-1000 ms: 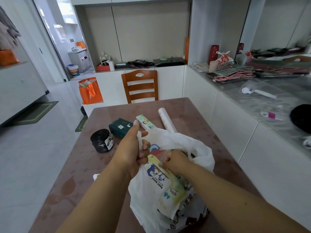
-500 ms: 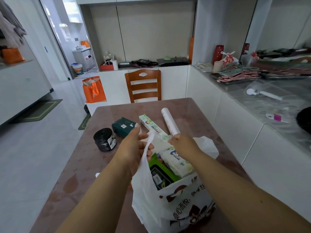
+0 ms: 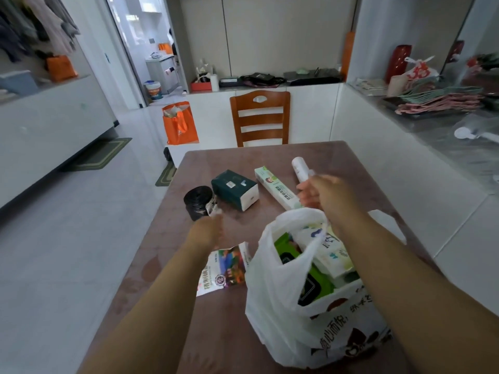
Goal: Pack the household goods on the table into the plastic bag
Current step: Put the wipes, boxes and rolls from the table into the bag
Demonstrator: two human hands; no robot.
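Observation:
The white plastic bag (image 3: 280,306) stands at the table's near right with a green packet (image 3: 314,276) and a white wipes pack (image 3: 330,252) inside. My right hand (image 3: 321,193) pinches the bag's far handle, close to the end of the long toothpaste box (image 3: 275,188). My left hand (image 3: 208,230), blurred and holding nothing, reaches toward the black bag roll (image 3: 198,202). A dark green tissue pack (image 3: 233,188), a white roll (image 3: 301,168) and a flat printed packet (image 3: 224,268) lie on the brown table (image 3: 270,157).
A wooden chair (image 3: 260,117) stands at the table's far end. White cabinets with a cluttered counter (image 3: 432,125) run along the right side. An orange bag (image 3: 179,122) sits on the floor at the far left.
My left hand has let go of the bag's near handle and moved left and forward toward the black roll. The bag's mouth has fallen open, and the printed packet now shows.

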